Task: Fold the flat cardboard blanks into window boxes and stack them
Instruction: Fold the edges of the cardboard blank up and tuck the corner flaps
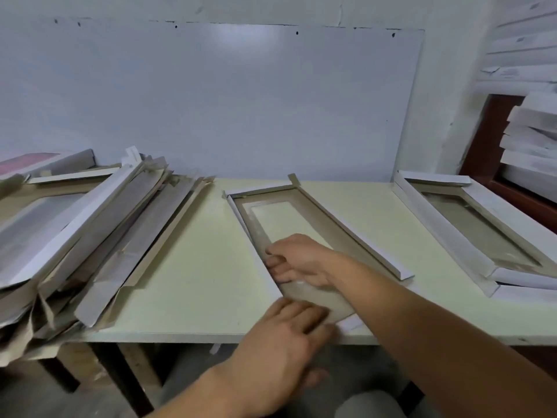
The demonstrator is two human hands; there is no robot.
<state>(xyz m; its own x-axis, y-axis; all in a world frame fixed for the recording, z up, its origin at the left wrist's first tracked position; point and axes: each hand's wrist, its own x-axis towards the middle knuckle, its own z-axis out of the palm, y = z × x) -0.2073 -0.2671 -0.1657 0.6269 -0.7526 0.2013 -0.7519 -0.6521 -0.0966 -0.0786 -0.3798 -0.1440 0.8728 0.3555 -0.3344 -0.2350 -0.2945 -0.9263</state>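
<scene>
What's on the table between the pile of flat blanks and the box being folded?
Nothing: in the head view, only bare table separates the pile of flat blanks from the half-folded window box.

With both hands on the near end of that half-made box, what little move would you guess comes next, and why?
Probably folding up the near end flap. The window box already has its far end and right wall standing, while the near end lies flat under the left hand. The right hand grips the left wall there, ready to meet it.
</scene>
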